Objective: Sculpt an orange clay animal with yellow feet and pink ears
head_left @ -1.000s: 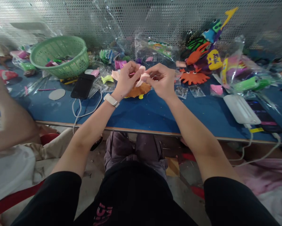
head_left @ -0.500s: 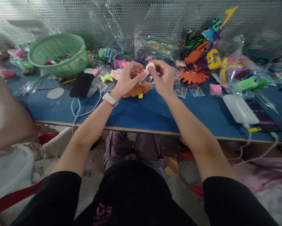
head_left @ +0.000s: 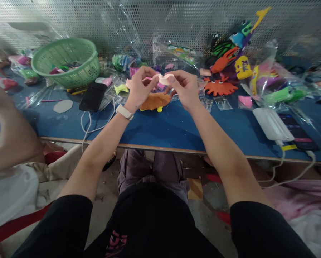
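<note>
A pale pink lump of modelling clay [head_left: 164, 79] stretches between my two hands above the table. My left hand [head_left: 142, 86], with a light band on its wrist, pinches one end of it between thumb and fingers. The other end is pinched by my right hand [head_left: 185, 87]. Just below and behind the hands lies a brown-orange clay shape [head_left: 155, 101] with small yellow bits under its edge. Left of my left hand rests a yellow-green clay scrap [head_left: 121, 88].
A green basket [head_left: 66, 64] and a black phone [head_left: 92, 97] with a cable stand left. Orange clay crab [head_left: 220, 87], yellow figure [head_left: 243, 68], pink clay [head_left: 245, 101] and white power bank [head_left: 273, 124] are right. A co-worker's arm [head_left: 12, 125] rests at the left edge.
My hands have drawn slightly apart, and the pale pink clay has gone from a compact lump to a longer strip between them.
</note>
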`<state>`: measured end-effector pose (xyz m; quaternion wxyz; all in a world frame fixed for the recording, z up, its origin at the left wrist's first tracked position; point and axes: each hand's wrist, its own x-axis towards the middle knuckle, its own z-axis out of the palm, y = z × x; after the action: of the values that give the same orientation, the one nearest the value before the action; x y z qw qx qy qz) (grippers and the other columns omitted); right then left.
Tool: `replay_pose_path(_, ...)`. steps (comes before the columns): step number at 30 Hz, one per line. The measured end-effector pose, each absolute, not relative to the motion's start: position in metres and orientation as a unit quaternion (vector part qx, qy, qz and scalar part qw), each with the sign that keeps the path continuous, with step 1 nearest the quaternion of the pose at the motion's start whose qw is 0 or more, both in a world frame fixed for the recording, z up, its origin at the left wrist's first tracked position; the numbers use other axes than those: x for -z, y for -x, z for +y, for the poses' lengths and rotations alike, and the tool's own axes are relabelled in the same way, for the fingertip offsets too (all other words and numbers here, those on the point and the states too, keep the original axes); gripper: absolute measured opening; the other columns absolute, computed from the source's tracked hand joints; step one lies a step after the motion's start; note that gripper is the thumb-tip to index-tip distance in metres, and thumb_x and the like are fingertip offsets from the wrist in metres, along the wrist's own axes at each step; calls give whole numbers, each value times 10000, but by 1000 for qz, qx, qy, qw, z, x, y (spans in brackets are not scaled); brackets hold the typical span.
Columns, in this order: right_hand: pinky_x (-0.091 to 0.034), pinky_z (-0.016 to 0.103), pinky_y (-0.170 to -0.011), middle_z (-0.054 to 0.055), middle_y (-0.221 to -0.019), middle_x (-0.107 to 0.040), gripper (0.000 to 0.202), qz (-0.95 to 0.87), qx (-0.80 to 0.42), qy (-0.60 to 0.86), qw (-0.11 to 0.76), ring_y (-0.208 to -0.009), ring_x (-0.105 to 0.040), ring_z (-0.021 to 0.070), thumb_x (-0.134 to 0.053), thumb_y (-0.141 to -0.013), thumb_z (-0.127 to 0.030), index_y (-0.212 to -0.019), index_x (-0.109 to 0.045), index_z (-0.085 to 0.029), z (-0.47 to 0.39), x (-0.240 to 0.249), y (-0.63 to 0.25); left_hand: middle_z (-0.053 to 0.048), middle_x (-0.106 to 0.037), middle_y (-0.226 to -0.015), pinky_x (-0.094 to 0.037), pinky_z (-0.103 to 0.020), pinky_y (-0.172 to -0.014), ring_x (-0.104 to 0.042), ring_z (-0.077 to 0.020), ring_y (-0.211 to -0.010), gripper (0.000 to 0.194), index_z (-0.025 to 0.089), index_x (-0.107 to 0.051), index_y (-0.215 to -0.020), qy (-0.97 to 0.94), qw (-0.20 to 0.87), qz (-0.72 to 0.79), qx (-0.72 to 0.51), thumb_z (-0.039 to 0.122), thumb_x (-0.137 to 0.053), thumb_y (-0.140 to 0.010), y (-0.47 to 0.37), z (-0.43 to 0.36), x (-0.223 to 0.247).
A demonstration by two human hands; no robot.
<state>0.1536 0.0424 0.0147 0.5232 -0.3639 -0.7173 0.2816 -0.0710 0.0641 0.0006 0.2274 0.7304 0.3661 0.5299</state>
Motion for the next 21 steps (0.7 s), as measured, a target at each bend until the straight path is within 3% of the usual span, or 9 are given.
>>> replay_pose_path(4,-740,464,-608,102,-1121,-866,949,-718,-306,352,517,-888,-890,343,-671,-799,-1152,-1331,-805,-377,45,-14,-155,-127,-789,-1152,-751,-549,-968,-846,-297,-1078,637,274,-723,-1366,-733,224,379,-519,851,-643,-1108,70,60,-4)
replay_pose_path(9,-763,469,-675,123,-1408,-830,988,-735,-308,359,486,-1065,-894,375,-636,-800,-1166,-1416,-781,-407,41,-17,-156,-115,-800,-1198,-742,-509,-968,-843,-292,-1128,587,276,-761,-1331,-760,226,365,-488,792,-529,-1173,66,51,-11)
replay_pose_path(13,-778,497,-692,117,-1412,-822,1034,-741,-307,359,477,-1133,-882,404,-614,-784,-1186,-1464,-777,-423,35,-19,-154,-95,-800,-1222,-721,-445,-906,-836,-274,-1107,611,291,-772,-1346,-759,276,334,-487,750,-399,-1190,63,46,-14)
replay_pose_path(16,-776,495,-685,111,-1438,-812,1025,-749,-291,358,475,-1167,-877,415,-571,-805,-1191,-1470,-763,-435,34,-19,-154,-106,-795,-1165,-696,-448,-864,-823,-280,-1037,603,264,-787,-1290,-767,274,303,-496,724,-415,-1177,63,45,-14)
replay_pose_path(18,-779,508,-710,112,-1465,-799,990,-755,-275,358,475,-1200,-869,418,-520,-844,-1183,-1459,-753,-442,36,-17,-154,-107,-790,-1171,-686,-494,-946,-817,-300,-1093,588,277,-771,-1338,-788,217,317,-481,722,-415,-1191,65,44,-14)
replay_pose_path(21,-776,529,-734,128,-1469,-789,978,-734,-254,379,503,-1244,-855,430,-422,-887,-1177,-1458,-724,-444,45,-13,-157,-133,-785,-1338,-604,-610,-1195,-761,-367,-1355,594,301,-680,-1532,-834,115,349,-412,734,-462,-1189,68,39,-15)
